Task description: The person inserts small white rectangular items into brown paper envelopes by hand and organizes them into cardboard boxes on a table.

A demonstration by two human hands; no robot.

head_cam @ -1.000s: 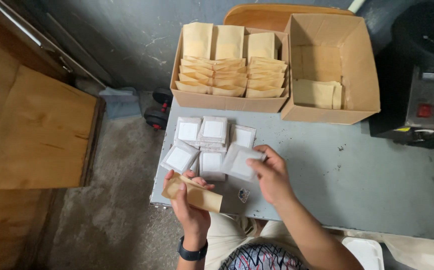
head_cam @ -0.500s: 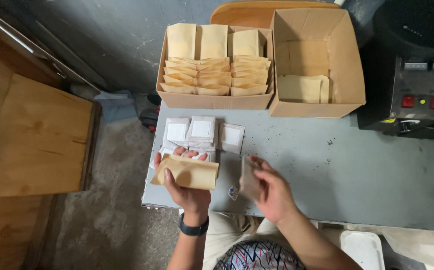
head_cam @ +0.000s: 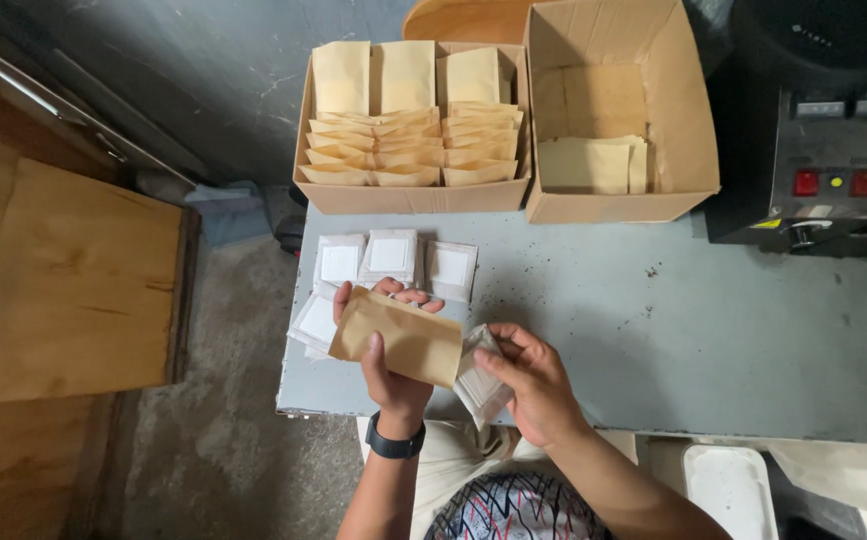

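**Kraft pouch and white sachet now brought together**

Kraft-paper pouch (head_cam: 399, 338) is gripped in left hand (head_cam: 392, 375); right hand (head_cam: 534, 385), off the table stack a second ago, now pinches a white sachet (head_cam: 479, 378) at its mouth. Beyond: loose sachets (head_cam: 391, 256), filled carton (head_cam: 412, 120), second carton (head_cam: 619, 110).

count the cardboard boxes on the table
2. A wide cardboard box packed with rows of brown paper envelopes stands at the table's far edge; a taller box touches its right side, holding a few envelopes.
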